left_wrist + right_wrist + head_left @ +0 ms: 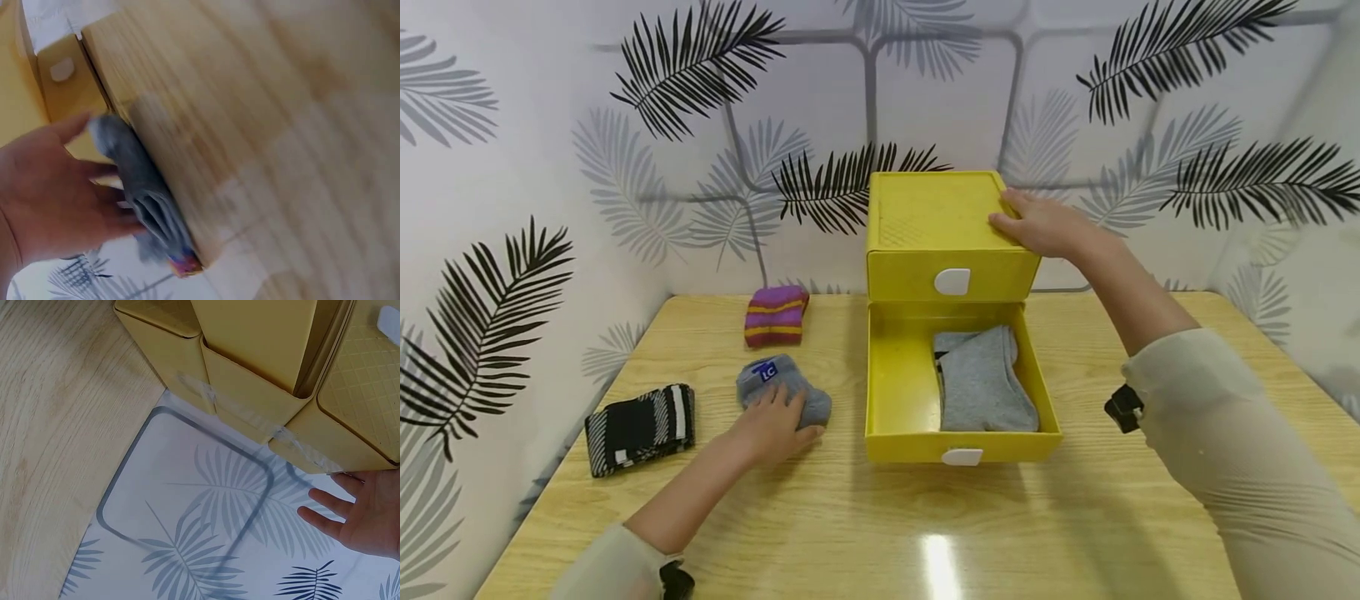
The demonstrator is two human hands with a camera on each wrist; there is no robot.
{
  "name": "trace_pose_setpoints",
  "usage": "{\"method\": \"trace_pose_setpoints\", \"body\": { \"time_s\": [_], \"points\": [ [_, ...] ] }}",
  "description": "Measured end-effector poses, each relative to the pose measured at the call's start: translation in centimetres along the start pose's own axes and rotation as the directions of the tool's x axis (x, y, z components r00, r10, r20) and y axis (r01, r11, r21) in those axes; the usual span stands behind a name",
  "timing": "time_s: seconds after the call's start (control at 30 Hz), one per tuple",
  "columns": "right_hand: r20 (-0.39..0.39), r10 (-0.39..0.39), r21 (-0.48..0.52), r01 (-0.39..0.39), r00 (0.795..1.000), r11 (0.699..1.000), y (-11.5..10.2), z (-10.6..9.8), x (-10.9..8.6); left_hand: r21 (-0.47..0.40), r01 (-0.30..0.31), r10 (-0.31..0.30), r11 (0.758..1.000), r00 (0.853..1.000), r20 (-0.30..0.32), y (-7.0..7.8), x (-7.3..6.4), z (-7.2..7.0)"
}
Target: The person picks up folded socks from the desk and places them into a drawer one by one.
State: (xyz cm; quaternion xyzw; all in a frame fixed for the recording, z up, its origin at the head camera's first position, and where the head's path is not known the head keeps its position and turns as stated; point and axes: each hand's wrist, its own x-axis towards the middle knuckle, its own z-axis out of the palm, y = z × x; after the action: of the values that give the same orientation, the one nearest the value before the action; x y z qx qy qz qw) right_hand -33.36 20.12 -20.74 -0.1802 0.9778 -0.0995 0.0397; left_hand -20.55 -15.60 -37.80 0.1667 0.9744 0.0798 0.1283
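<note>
My left hand (pixel 775 425) lies over a folded pair of blue-grey socks (pixel 782 377) with a dark blue label. In the left wrist view its fingers spread along the side of those socks (pixel 147 181), the thumb near one end. At the right top edge of a yellow drawer box (pixel 936 208), my right hand (pixel 1048 225) rests with fingers extended. The box's lower drawer (pixel 902 383) stands pulled out, with folded grey socks (pixel 985 383) in its right side. The upper drawer (pixel 910 275) is closed.
Behind the blue-grey socks sit purple, yellow and red striped socks (pixel 775 315). A folded black-and-white textile (pixel 640 427) lies at the left of the wooden table (pixel 850 533). A wall with leaf-patterned covering (pixel 820 92) stands behind the box.
</note>
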Motion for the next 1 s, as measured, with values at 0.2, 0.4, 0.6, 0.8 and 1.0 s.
{"method": "trace_pose_setpoints", "body": {
  "time_s": [0.2,0.4,0.6,0.8,1.0],
  "points": [
    [-0.005,-0.006,0.004,0.006,1.000,1.000,-0.1,0.0,0.0,-0.106,-0.103,0.095,0.989,0.992,-0.084,-1.1,1.3,-0.6],
    [0.000,0.002,0.009,-0.002,1.000,1.000,0.0,0.0,0.2,-0.166,0.186,-0.209,0.968,0.968,-0.140,-1.5,1.7,-1.4],
    [0.002,0.003,0.019,-0.004,1.000,1.000,0.3,-0.1,0.3,-0.187,0.293,-0.306,0.938,0.951,-0.044,-1.8,2.4,-1.4],
    [0.007,0.015,0.031,-0.015,1.000,0.999,0.4,-0.1,0.4,-0.235,0.285,-0.307,0.929,0.950,-0.061,-2.6,3.9,-1.6],
    [-0.003,0.005,0.056,-0.005,1.000,0.998,0.3,0.2,0.5,-0.681,0.096,-0.120,0.726,0.993,0.013,-5.3,4.3,-1.6]
  ]
}}
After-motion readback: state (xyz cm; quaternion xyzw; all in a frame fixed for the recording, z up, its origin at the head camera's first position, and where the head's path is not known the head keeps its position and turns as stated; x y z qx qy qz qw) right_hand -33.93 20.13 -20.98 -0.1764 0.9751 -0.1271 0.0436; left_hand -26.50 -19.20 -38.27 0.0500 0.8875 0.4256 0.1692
